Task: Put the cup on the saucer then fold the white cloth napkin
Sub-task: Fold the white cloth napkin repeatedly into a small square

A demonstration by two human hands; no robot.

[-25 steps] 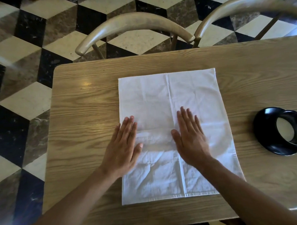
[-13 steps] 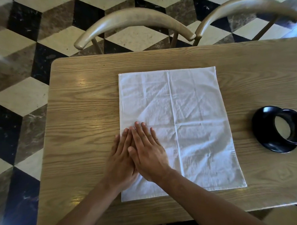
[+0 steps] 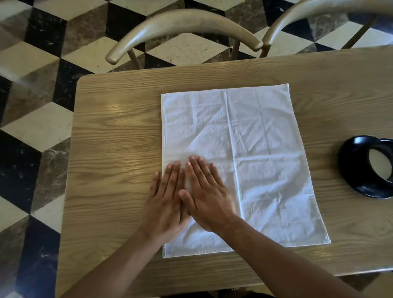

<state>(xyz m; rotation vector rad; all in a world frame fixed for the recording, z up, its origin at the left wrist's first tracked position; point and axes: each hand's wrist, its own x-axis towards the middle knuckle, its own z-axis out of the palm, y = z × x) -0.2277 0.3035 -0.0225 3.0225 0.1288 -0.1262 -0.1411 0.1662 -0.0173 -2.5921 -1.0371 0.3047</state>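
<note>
A white cloth napkin lies flat and spread out on the wooden table, creased down its middle. My left hand rests palm down on the napkin's near left edge, little finger on the wood. My right hand lies flat beside it, its thumb overlapping the left hand. Neither hand holds anything. At the right edge of the view a black cup stands on a black saucer, partly cut off by the frame.
Two curved wooden chair backs stand against the table's far edge. A checkered black, cream and brown floor lies to the left. The table's left edge is close to the napkin.
My right hand slid left across the napkin from its centre to lie against my left hand. The left hand stayed near the left edge.
</note>
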